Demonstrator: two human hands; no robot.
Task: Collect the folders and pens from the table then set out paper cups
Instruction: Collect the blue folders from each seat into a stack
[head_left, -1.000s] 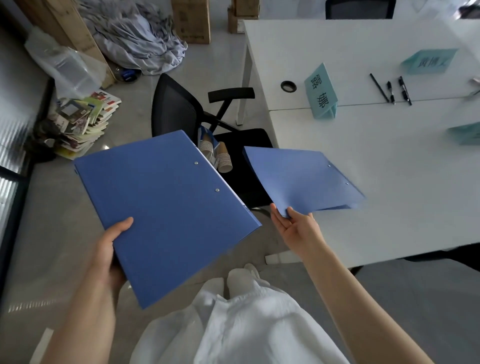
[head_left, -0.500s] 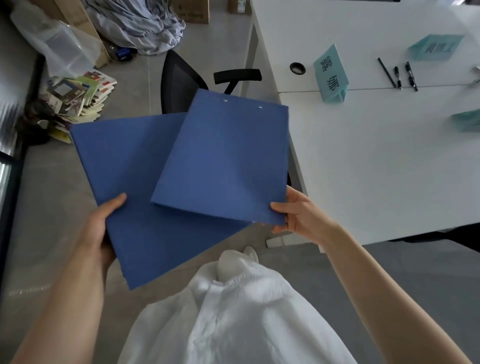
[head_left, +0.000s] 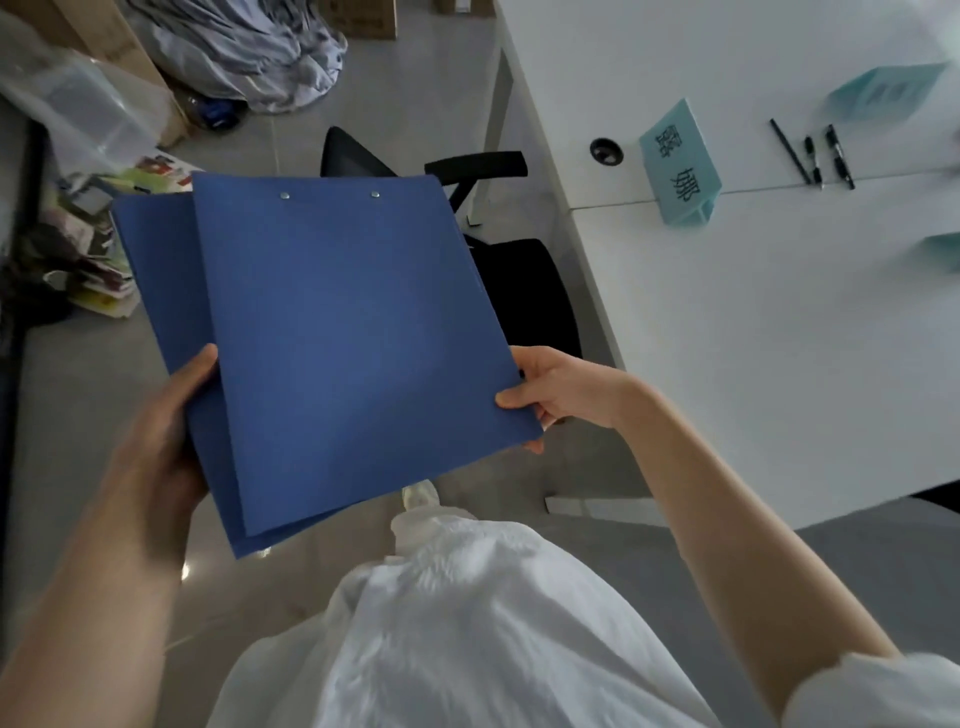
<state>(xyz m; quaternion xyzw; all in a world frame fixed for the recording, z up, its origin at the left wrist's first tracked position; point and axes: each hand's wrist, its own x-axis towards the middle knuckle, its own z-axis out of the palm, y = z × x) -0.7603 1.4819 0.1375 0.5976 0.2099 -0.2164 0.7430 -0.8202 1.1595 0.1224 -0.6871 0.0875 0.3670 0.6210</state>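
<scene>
Currently, items as seen from head cam:

- Top folder (head_left: 353, 332): blue, 2 metal rivets near far edge, lying almost square on a 2nd one. Held in the air over the floor, left of the table, in front of the person's white garment (head_left: 467, 623).
- Lower folder (head_left: 156, 270): blue, same type, mostly covered; shows as a strip along the left side and at the near corner.
- Left hand (head_left: 161, 441): grips left edge of the stack. Thumb on top, laid over the lower folder up to the top folder's edge; other fingers hidden under the stack.
- Right hand (head_left: 561, 389): pinches near right corner of top folder, thumb on top, fingers curled beneath, 1 fingertip showing under the corner.
- Table (head_left: 779, 364): white, to the right, w/ round cable hole (head_left: 605, 150).
- Pens (head_left: 815, 156): 3, dark, lying close together on the table's far part, well apart from both hands.
- Name cards: 1 teal tent card (head_left: 680, 166) w/ dark characters, just left of the pens; 2nd teal card (head_left: 883, 91) beyond them, blurred; part of a 3rd (head_left: 940, 252) at right edge.
- Office chair (head_left: 519, 291): black, armrest visible, partly hidden behind the folders, beside the table.
- Floor clutter, far left: stack of printed booklets (head_left: 104, 249), clear plastic bag (head_left: 78, 109), heap of grey cloth (head_left: 249, 52), cardboard boxes (head_left: 363, 18).
</scene>
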